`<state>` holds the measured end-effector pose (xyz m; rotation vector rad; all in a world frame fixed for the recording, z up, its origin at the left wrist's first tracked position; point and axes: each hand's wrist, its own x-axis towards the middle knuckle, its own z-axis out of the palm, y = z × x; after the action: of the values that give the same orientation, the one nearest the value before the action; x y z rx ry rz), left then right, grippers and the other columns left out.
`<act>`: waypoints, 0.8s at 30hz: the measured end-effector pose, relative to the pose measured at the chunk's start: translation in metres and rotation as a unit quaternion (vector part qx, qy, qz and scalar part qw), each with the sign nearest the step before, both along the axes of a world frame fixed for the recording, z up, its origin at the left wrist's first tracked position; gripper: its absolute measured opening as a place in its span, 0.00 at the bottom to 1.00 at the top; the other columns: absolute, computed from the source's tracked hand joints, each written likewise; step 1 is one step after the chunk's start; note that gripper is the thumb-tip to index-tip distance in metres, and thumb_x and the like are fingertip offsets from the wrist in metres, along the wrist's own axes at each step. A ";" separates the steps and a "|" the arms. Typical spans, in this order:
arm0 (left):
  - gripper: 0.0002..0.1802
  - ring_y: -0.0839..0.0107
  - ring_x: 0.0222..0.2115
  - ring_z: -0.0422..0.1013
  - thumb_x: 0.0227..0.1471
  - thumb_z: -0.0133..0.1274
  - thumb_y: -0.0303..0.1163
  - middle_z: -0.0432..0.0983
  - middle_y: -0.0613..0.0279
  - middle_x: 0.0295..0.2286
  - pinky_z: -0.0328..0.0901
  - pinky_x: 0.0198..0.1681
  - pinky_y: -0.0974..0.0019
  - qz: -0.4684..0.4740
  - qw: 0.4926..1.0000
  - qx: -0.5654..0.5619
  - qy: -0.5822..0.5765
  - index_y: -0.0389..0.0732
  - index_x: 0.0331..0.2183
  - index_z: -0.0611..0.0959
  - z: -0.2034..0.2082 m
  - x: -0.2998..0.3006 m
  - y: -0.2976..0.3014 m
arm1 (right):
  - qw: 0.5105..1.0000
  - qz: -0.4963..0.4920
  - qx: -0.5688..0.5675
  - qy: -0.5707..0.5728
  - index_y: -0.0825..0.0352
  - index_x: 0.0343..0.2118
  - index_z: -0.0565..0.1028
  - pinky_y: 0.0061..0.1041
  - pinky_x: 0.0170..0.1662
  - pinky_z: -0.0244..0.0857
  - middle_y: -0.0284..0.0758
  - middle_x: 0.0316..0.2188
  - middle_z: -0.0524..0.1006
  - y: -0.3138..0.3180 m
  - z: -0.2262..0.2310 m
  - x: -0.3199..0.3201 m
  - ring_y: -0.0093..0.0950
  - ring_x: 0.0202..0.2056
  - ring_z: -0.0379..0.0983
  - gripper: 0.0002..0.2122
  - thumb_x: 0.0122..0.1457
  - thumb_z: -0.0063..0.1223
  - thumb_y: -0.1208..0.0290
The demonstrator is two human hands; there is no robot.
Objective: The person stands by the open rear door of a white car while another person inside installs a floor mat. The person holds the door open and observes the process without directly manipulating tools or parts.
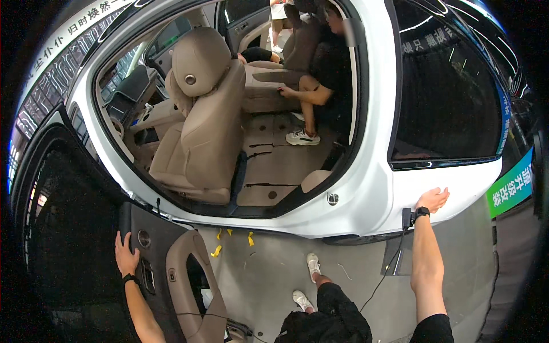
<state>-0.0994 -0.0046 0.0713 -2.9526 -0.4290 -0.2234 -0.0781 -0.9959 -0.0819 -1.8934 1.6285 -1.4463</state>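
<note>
My left hand [126, 255] lies with fingers apart on the dark upper trim of the open car door [196, 286], beside a round speaker [144, 238]. On the other side, my right hand [433, 200] is by the white rear body panel [372, 197], below the dark rear side window [449, 97]. Its fingers are loosely bent with nothing visible in them; whether it touches the panel I cannot tell. A black strap with a small box [408, 218] sits at my right wrist, and a thin cable [382, 280] hangs from it. Another band is on my left wrist.
Through the door opening show a beige front seat [197, 114] and the bare brown cabin floor [274, 166]. Another person in dark clothes [329, 68] sits inside at the far side. Several yellow scraps [250, 238] lie on the grey floor [286, 251] near the sill.
</note>
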 end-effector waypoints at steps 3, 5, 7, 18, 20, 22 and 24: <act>0.38 0.51 0.64 0.53 0.43 0.59 0.26 0.51 0.52 0.65 0.55 0.65 0.54 -0.016 1.000 0.007 -0.008 0.50 0.58 0.72 -0.004 0.002 0.005 | 1.000 0.002 -0.006 0.004 0.59 0.62 0.65 0.46 0.66 0.49 0.41 0.66 0.61 -0.002 0.000 -0.002 0.39 0.67 0.54 0.23 0.67 0.38 0.59; 0.38 0.51 0.64 0.53 0.43 0.59 0.26 0.52 0.52 0.65 0.55 0.66 0.54 -0.013 1.000 -0.002 -0.002 0.50 0.58 0.71 -0.004 0.003 0.002 | 1.000 0.006 -0.022 0.002 0.59 0.62 0.65 0.46 0.66 0.49 0.41 0.66 0.60 -0.009 -0.003 -0.002 0.39 0.67 0.54 0.23 0.67 0.38 0.58; 0.38 0.51 0.64 0.53 0.43 0.59 0.26 0.52 0.51 0.65 0.55 0.66 0.54 -0.016 1.000 -0.004 -0.002 0.50 0.58 0.71 -0.003 0.004 0.002 | 1.000 0.009 -0.003 -0.003 0.59 0.63 0.65 0.46 0.66 0.49 0.41 0.66 0.60 -0.007 -0.001 -0.002 0.39 0.67 0.53 0.23 0.67 0.38 0.58; 0.38 0.50 0.64 0.53 0.43 0.59 0.27 0.52 0.51 0.65 0.55 0.65 0.52 -0.024 1.000 0.007 -0.004 0.51 0.58 0.71 -0.005 0.002 0.004 | 1.000 0.011 -0.001 -0.009 0.59 0.62 0.66 0.47 0.66 0.49 0.42 0.66 0.60 0.003 0.007 -0.001 0.40 0.67 0.53 0.23 0.66 0.36 0.58; 0.38 0.50 0.64 0.54 0.43 0.59 0.27 0.52 0.51 0.65 0.56 0.65 0.52 -0.024 1.000 0.008 -0.004 0.52 0.58 0.71 -0.005 0.002 0.004 | 1.000 0.010 -0.003 -0.013 0.60 0.62 0.66 0.47 0.66 0.49 0.43 0.66 0.61 0.004 0.008 -0.001 0.41 0.67 0.54 0.23 0.66 0.36 0.58; 0.38 0.49 0.64 0.54 0.43 0.59 0.27 0.52 0.52 0.65 0.56 0.65 0.52 -0.024 1.000 0.009 -0.002 0.52 0.59 0.71 -0.006 0.001 0.005 | 1.000 0.010 0.005 -0.015 0.61 0.62 0.66 0.46 0.66 0.48 0.44 0.65 0.61 0.007 0.010 -0.001 0.41 0.67 0.54 0.24 0.66 0.35 0.57; 0.38 0.49 0.63 0.54 0.43 0.59 0.27 0.52 0.52 0.65 0.56 0.65 0.52 -0.021 1.000 0.009 -0.003 0.52 0.59 0.70 -0.005 0.001 0.007 | 1.000 0.012 0.008 -0.020 0.62 0.62 0.66 0.45 0.67 0.48 0.44 0.65 0.61 0.012 0.014 0.001 0.41 0.67 0.53 0.24 0.66 0.35 0.57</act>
<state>-0.0987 0.0027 0.0659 -2.9463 -0.3642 -0.2383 -0.0771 -0.9838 -0.0680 -1.8576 1.5888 -1.4466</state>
